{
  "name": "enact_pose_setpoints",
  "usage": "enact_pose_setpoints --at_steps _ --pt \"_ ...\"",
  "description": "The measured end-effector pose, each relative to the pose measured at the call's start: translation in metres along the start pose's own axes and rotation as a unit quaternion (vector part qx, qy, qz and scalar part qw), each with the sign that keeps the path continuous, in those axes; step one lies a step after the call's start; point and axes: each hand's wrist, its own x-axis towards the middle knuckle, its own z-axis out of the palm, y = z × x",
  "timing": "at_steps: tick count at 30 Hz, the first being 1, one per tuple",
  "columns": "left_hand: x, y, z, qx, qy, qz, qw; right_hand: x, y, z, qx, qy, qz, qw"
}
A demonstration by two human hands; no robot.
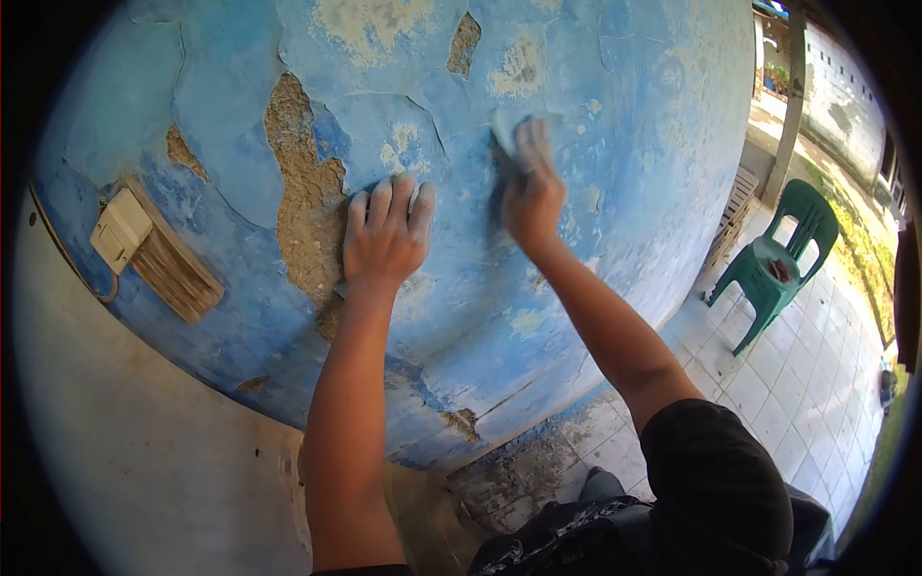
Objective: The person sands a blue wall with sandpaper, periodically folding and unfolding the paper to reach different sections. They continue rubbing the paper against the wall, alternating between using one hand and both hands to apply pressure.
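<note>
Peeling blue paint covers the wall (pixel 480 278) in front of me. My left hand (pixel 386 230) rests on it, palm toward the surface, with dusty, slightly bent fingers beside a long patch of bare plaster (pixel 303 182). What lies under that palm is hidden. Higher and to the right, my right hand (pixel 534 187) presses a thin pale sheet (pixel 512 123), which looks like sandpaper, against the paint. Motion blurs the sheet and the fingers on it.
A switch box (pixel 122 228) on a wooden block (pixel 178 267) is fixed to the wall at left. A green plastic chair (pixel 768 264) with small items on its seat stands on the tiled floor (pixel 715 360) at right. A post (pixel 789 106) rises behind the chair.
</note>
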Motion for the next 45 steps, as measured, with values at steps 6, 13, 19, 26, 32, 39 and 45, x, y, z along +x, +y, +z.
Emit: enact_pose_setpoints --at_steps 6,13,19,26,32,39,45 --pt "-0.001 0.000 -0.001 -0.007 0.009 0.004 1.000 -0.006 0.021 -0.037 0.028 -0.217 -0.274 0.936" --pt "0.001 0.000 0.001 0.008 0.015 0.003 1.000 -0.028 -0.027 -0.006 0.071 -0.070 -0.022 0.995" --pt "0.001 -0.001 -0.003 -0.001 -0.010 0.000 1.000 -0.012 0.028 -0.035 0.050 -0.179 -0.198 0.962" --pt "0.000 -0.002 -0.001 -0.005 0.007 0.002 1.000 -0.070 -0.044 -0.023 0.109 -0.220 -0.097 0.964" --pt "0.001 -0.002 0.001 -0.004 0.018 0.007 1.000 -0.009 0.035 -0.029 0.018 -0.101 -0.131 0.986" --pt "-0.001 0.000 -0.002 -0.014 -0.007 -0.006 1.000 -0.072 -0.020 -0.025 0.088 -0.216 -0.141 0.962" --pt "0.001 -0.001 0.004 -0.015 0.016 -0.009 1.000 0.017 0.055 -0.021 0.005 0.022 0.002 1.000"
